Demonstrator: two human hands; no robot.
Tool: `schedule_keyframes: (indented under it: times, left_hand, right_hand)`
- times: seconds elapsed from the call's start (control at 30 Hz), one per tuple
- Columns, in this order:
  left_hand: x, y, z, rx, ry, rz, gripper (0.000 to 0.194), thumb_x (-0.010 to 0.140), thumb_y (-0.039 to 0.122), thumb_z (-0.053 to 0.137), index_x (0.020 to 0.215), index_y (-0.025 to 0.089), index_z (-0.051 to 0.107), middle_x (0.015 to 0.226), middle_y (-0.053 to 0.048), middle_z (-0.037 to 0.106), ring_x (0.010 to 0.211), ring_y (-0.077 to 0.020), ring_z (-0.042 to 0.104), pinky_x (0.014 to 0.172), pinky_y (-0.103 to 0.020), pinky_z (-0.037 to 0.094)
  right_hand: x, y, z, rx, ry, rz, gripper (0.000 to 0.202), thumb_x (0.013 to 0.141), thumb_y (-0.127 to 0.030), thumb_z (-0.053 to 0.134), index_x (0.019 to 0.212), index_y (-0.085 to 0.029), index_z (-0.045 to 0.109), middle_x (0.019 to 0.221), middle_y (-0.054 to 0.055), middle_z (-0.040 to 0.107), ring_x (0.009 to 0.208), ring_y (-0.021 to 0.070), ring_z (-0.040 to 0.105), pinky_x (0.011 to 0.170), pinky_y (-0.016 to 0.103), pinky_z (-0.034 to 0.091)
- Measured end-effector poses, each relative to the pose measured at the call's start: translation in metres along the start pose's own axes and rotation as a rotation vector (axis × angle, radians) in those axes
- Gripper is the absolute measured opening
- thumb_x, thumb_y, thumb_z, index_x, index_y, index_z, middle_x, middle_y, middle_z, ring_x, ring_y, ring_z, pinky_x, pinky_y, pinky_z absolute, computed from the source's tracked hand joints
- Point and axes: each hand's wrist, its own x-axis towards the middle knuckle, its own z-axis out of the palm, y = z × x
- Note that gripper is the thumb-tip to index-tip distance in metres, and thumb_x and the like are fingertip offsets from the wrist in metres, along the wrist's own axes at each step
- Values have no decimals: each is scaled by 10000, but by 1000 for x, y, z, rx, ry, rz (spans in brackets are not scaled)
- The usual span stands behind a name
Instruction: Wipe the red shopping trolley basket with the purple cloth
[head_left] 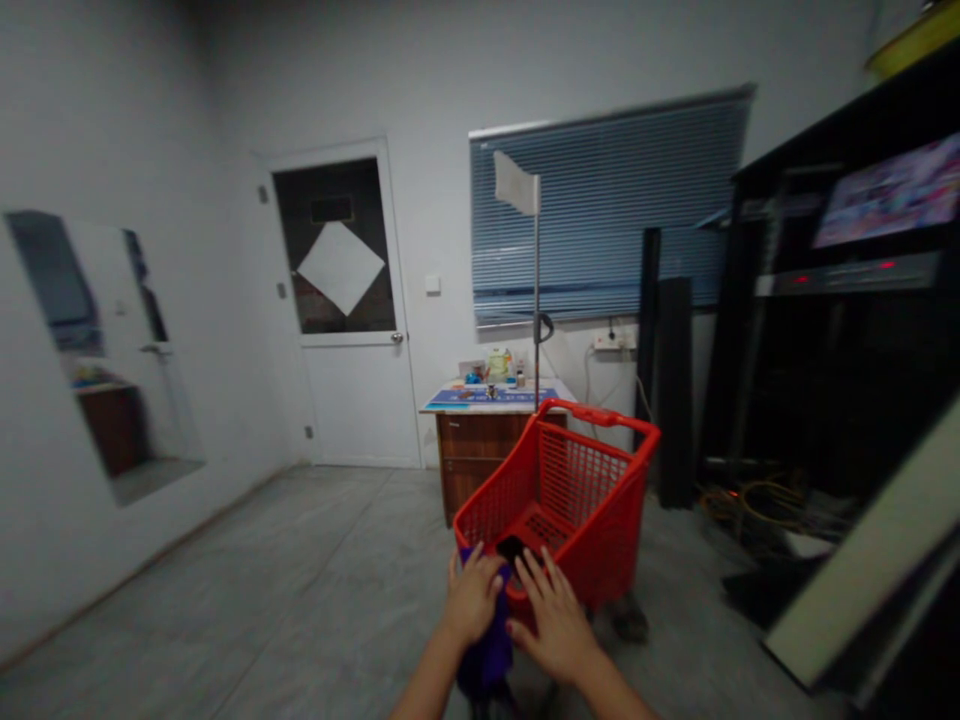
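The red plastic shopping cart (600,480) stands just ahead, its near rim at my hands. A purple cloth (487,640) hangs down outside that rim. My left hand (474,597) is closed over the cloth's upper part, at the left of the rim. Close beside it, my right hand (555,620) lies over the rim with its fingers spread and nothing visible in them. A small black thing (511,548) shows between the hands at the rim; its kind is not clear. The cloth's lower end is dark and blurred.
Behind the cart is a wooden cabinet (480,445) with small items on top. A pole with a white flag (517,185) rises by the cart. A white door (360,400) is at the back. Cables (765,505) and a leaning pale board (862,560) lie right.
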Motion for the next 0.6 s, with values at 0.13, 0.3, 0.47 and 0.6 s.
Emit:
schedule_keyframes:
  times: [0.13,0.3,0.47,0.6]
  left_hand:
    - [-3,5,2,14,-17,50,434,950,261,364,1362,346,470,1408,-11,525,1409,-251,284,1147,-594,37]
    - [-1,3,-2,41,-9,28,408,949,271,375,1326,368,500,1374,15,559,1401,-249,305,1148,-601,21]
    - [-2,6,4,31,42,-9,403,964,268,353,1327,365,497,1393,21,540,1404,-246,299,1150,-599,73]
    - [-5,8,2,8,-21,89,425,963,296,383,1374,389,439,1421,24,509,1399,-240,308,1153,-591,80]
  right_hand:
    - [1,2,2,-3,31,-19,797,873,-678,352,1506,-237,152,1571,15,87,1442,315,0,1155,518,167]
    - [1,4,4,-11,27,-16,791,879,-684,329,1508,-244,138,1575,7,98,1446,301,10,1159,497,163]
    - [3,6,8,-6,37,-13,809,868,-692,344,1508,-242,138,1578,11,87,1446,307,-4,1158,502,160]
    - [3,7,7,-1,20,-2,806,868,-677,365,1507,-238,145,1578,16,85,1446,306,-7,1158,507,151]
